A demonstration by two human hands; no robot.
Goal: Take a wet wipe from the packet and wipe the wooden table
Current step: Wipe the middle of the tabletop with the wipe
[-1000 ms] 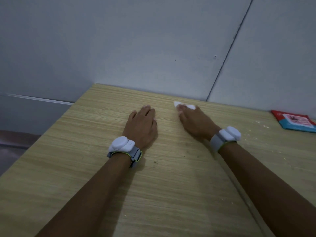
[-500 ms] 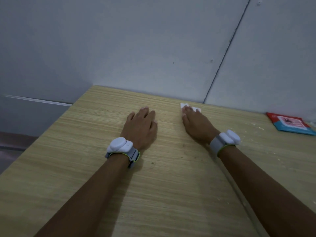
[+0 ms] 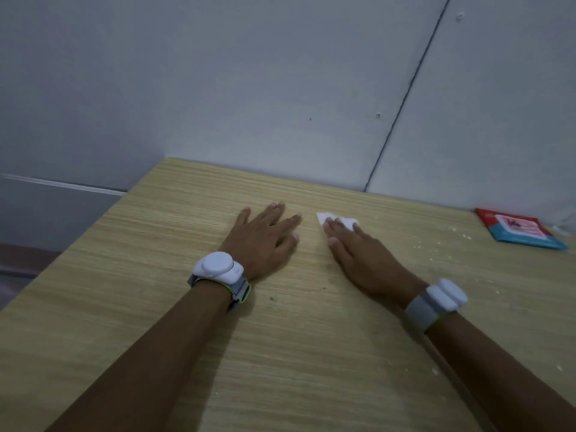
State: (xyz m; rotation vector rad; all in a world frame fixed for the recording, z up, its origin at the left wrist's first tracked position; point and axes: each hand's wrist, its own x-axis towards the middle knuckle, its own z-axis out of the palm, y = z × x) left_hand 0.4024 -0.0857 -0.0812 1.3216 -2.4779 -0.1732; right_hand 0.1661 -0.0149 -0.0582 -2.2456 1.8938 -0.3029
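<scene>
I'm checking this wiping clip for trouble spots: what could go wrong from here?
1. The right hand presses the wipe with flat fingers, and only a small part shows beyond the fingertips; it may bunch up or slip out.
2. White crumbs lie to the right, between the wipe and the packet; a stroke that way could push them against the packet.
3. The left hand rests flat close beside the wipe and could block a leftward stroke.

matt wood-grain table [image 3: 156, 307], soft white wipe [image 3: 339, 220], glossy plastic packet [image 3: 520, 228].
</scene>
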